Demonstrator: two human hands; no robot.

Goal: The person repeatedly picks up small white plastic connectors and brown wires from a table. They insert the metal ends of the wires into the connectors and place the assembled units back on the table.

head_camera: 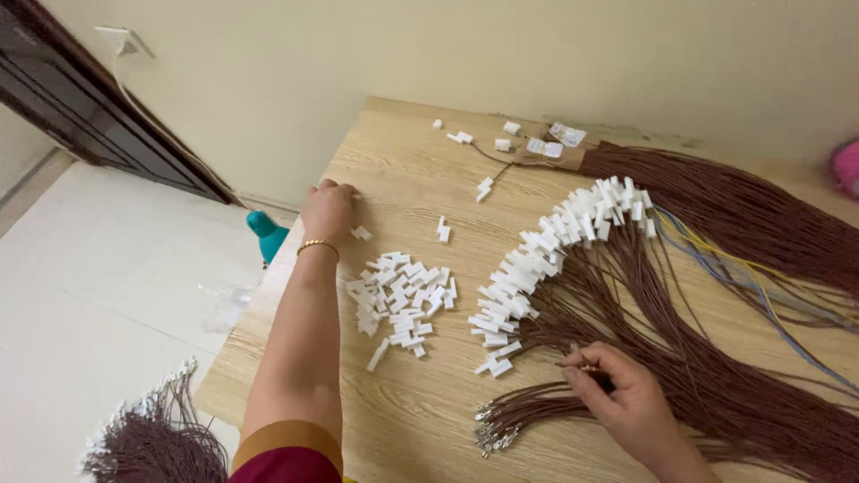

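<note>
- Left hand (328, 211) far out on the table (407, 429), near its left edge, palm down, fingers curled onto the wood; whether anything is pinched under them cannot be told.
- Gold bangle (318, 244) round the left wrist; orange-edged maroon sleeve (288, 452) at the bottom of the frame.
- One loose white clip (361, 233) just beside the left hand, to its right.
- Pile of white clips (401, 302) between the two hands, spread flat, nearer the left forearm.
- Right hand (620, 396) low on the right, fingertips pinched round a thin brown wire (573, 365), thumb and forefinger closed on it.
- Brown wires (716, 394) fanned thickly across the right half of the table, running under and past the right hand.
- Bare metal ends (495, 436) of some wires bunched just left of the right hand, near the front edge.
- Row of fitted clips (546, 259) in a curved band from mid-table up to the right, each on a wire end.
- A few blue and yellow wires (725, 268) crossing the brown ones on the right.
- Scattered clips (483, 141) and a small clear bag (566, 134) at the far edge by the wall.
- Second wire bundle (152, 438) with white ends on the floor, lower left.
- Teal object (267, 233) on the floor beside the table's left edge; crumpled clear plastic (225, 306) near it.
- Pink object (845, 166) at the right frame edge, mostly cut off.
</note>
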